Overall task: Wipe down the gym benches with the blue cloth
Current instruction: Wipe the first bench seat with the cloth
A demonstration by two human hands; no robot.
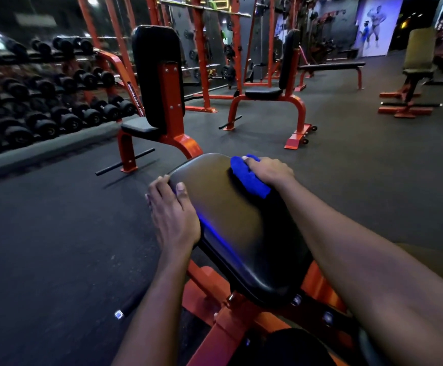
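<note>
the right hand (268, 171) lies over the blue cloth (246, 178), fingers curled down around the bunched fabric and pressing it onto the upper right edge of the black pad (236, 228) of the nearest bench. the left hand (173, 212) grips the pad's left edge, thumb laid on the top face and fingers wrapped over the side. the pad is glossy and tilted, fixed to an orange frame (228, 328) below. beyond it stand two upright benches with black backrests, one just ahead (159, 75) and one farther right (289, 62), and a flat bench (331, 66) well behind. a dumbbell rack (43, 101) runs along the left wall, and dark rubber floor (56, 247) lies all around.
</note>
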